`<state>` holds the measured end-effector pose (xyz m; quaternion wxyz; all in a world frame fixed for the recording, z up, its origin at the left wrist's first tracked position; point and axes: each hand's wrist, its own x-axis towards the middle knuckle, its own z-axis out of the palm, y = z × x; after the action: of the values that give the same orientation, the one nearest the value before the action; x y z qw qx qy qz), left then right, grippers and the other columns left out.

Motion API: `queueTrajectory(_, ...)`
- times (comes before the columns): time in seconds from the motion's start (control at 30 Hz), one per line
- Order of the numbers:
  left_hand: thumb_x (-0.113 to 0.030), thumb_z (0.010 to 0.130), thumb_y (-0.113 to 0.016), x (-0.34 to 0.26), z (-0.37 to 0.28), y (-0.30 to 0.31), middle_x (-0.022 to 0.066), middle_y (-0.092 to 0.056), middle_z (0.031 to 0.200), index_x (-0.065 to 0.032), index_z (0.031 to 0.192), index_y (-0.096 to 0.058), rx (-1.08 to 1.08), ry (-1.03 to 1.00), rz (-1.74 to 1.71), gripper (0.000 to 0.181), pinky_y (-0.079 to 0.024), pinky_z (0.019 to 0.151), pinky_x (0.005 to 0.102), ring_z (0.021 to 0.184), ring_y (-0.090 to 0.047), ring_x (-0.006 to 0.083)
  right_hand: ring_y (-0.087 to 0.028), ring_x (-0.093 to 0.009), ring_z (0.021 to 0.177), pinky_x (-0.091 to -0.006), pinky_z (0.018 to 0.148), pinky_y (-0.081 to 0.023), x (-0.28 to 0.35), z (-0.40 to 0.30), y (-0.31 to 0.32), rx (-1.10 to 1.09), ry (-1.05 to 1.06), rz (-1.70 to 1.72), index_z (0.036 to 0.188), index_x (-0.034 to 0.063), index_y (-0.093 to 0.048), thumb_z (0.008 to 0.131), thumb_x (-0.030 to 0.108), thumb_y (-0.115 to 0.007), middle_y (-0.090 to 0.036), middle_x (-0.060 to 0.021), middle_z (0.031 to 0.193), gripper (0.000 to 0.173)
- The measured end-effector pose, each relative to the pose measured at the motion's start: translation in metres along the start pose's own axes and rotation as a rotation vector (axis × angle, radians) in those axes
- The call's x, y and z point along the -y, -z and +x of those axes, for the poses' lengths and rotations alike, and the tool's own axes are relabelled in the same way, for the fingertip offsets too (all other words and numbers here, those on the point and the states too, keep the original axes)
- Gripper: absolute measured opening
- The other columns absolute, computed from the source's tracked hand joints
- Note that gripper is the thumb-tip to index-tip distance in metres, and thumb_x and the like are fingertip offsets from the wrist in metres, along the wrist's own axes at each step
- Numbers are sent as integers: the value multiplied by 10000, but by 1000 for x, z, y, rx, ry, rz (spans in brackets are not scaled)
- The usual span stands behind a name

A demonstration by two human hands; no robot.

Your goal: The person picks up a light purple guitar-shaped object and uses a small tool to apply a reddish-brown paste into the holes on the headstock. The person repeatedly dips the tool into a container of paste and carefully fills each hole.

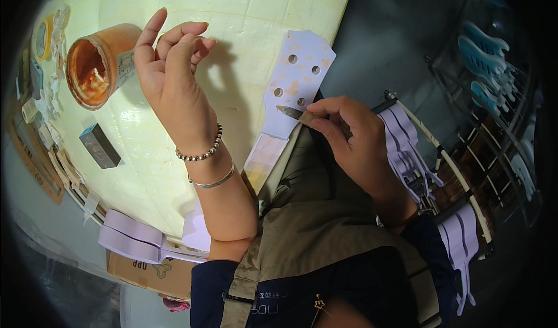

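Note:
A lilac ukulele headstock [301, 66] with several peg holes and patches of orange-tan filler lies at the table's edge. Its neck [263, 153], partly covered with masking tape, runs down toward my lap. My right hand [348, 131] pinches a small blade [290, 111], whose tip is over the headstock just below the lower holes. Raised over the table, my left hand [174, 62] holds nothing, fingers curled and apart, with a beaded bracelet at the wrist. Beyond it a tipped or tilted jar [104, 62] shows orange-brown paste inside.
A dark sanding block or small box [100, 145] rests on the covered table [148, 162]. Lilac instrument bodies [130, 236] stand at lower left above a cardboard box [148, 271]. Racks at right hold lilac [462, 236] and blue [484, 62] instruments. A tape roll [42, 38] lies far left.

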<state>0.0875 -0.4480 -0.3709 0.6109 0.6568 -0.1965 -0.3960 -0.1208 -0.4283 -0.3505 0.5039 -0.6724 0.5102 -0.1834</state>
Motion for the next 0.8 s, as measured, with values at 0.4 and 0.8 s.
queueTrajectory(0.4,-40,856,-518,0,0,0,134,-636,945,105,1258,-364,7,1,0,455,-471,780,263,751,-595,150,-626,-211,724,-299,618,-490,4,0,19,67,-92,-22,956,20,-621,770,5,-709,-629,-93,792,207)
queueTrajectory(0.8,-64,890,-536,1,1,1,173,-626,978,111,1283,-379,8,-10,7,458,-496,782,270,771,-604,163,-597,-194,752,-296,625,-502,-2,-2,1,-10,221,-238,957,59,-675,719,-40,-681,-573,-52,910,258)
